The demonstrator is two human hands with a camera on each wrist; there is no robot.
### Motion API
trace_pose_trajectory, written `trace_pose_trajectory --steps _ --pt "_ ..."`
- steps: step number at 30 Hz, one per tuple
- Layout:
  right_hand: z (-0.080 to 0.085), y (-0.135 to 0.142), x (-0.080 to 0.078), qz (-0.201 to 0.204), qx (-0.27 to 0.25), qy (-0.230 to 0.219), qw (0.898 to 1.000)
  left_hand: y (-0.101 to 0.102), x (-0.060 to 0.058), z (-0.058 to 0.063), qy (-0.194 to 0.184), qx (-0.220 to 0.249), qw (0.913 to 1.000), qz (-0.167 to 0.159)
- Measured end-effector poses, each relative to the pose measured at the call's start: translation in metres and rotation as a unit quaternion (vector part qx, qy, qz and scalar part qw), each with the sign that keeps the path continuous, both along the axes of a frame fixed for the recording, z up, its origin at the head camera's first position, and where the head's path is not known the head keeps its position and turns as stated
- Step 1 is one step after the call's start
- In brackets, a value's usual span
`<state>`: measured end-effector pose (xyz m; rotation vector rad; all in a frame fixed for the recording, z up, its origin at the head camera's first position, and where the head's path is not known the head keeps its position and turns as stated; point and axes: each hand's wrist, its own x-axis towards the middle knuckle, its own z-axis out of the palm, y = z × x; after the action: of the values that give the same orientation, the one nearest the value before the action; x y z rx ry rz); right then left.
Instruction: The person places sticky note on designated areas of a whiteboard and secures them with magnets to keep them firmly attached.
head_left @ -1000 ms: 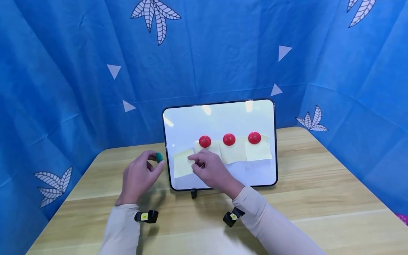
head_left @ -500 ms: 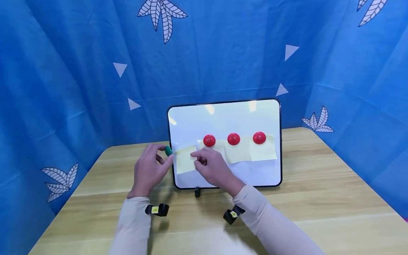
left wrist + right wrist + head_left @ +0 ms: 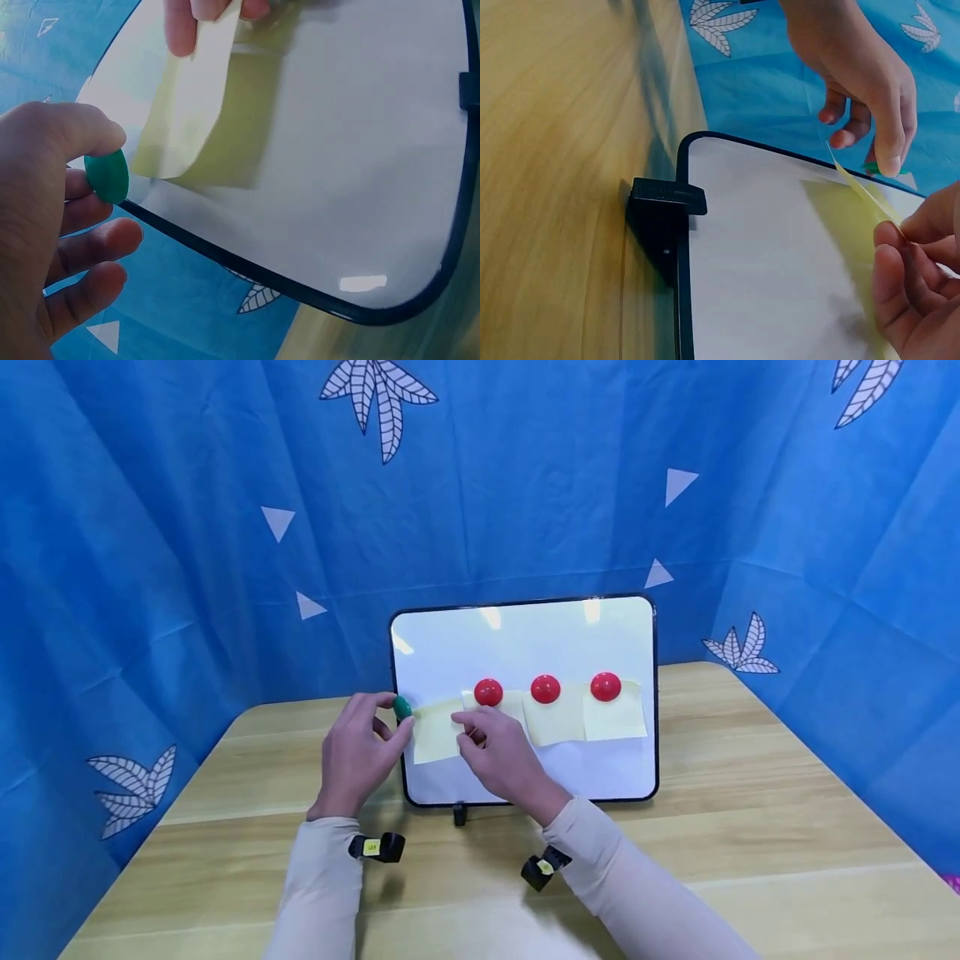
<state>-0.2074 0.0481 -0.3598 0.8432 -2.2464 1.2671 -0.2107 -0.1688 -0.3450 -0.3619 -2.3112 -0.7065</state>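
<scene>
My left hand (image 3: 358, 756) pinches a green round magnet (image 3: 108, 177) between thumb and fingers, right at the whiteboard's left edge. Beside it, my right hand (image 3: 508, 762) pinches a pale yellow sticky note (image 3: 435, 735) by its right side. In the left wrist view the note bends away from the whiteboard (image 3: 450, 643) and casts a shadow on it. Three more yellow notes hang in a row to the right, under a left red magnet (image 3: 488, 692), a middle red magnet (image 3: 545, 689) and a right red magnet (image 3: 605, 687). My right hand partly covers the nearest of these notes.
The whiteboard stands upright on the wooden table (image 3: 735, 793), held by a black stand foot (image 3: 667, 201) at its lower edge. A blue patterned curtain (image 3: 525, 493) closes off the back and sides.
My left hand has moved right and up with the green magnet, from beside the whiteboard to its left edge. The right hand stays on the note, whose lower edge sits slightly higher.
</scene>
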Motion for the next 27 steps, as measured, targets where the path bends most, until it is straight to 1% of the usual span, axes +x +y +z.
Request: trace_pose_trajectory --steps 5,10,16,18,23,27 --pt "-0.003 0.003 -0.001 -0.006 -0.006 -0.004 1.0 0.008 -0.001 0.002 0.003 0.003 1.0 -0.006" --pt "-0.003 0.003 -0.002 0.0 -0.013 0.001 1.0 0.013 -0.003 0.005 0.008 0.009 0.9999 -0.012" --pt "-0.004 -0.002 0.0 0.013 -0.019 -0.008 1.0 0.016 -0.002 0.007 0.01 0.014 0.9997 -0.016" --pt "-0.005 -0.003 0.0 0.015 -0.025 -0.001 1.0 0.017 -0.002 0.007 0.012 0.013 0.9997 -0.017" --pt "-0.005 -0.003 -0.001 0.013 -0.048 0.035 0.998 0.018 -0.001 0.007 0.024 0.018 0.9995 -0.014" --pt "-0.005 -0.001 -0.001 0.012 -0.056 0.038 0.998 0.021 -0.003 0.007 0.025 0.009 0.9995 -0.018"
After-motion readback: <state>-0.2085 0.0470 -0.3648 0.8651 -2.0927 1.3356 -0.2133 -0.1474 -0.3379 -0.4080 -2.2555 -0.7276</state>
